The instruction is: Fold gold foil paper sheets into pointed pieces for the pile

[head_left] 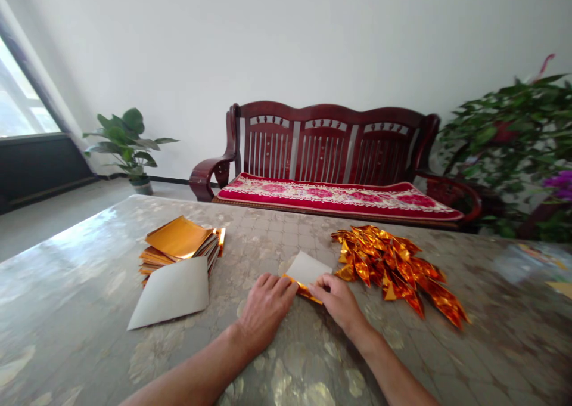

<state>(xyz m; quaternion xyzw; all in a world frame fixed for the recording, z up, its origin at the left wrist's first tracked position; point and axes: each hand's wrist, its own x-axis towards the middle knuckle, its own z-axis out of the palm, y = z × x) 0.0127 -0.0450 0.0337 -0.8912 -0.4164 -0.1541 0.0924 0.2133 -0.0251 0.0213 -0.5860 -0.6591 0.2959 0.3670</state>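
A foil sheet (pixel 309 267), white side up with its near edge turned over to show orange-gold, lies on the table (pixel 250 239) in front of me. My left hand (pixel 269 301) presses on the left end of the folded strip (pixel 308 293), its fingers together. At the right end, my right hand (pixel 337 298) grips the strip between curled fingers. To the left is a stack of gold sheets (pixel 179 238), with a white-side-up sheet (pixel 174 293) leaning on its near side. A pile of folded, pointed orange foil pieces (pixel 384 257) lies to the right.
Clear plastic packaging (pixel 531 263) lies at the table's right side. Beyond the far edge stands a dark red wooden bench (pixel 324 135) with a red and white cushion (pixel 339 194). Potted plants (pixel 131 138) stand at the left and right.
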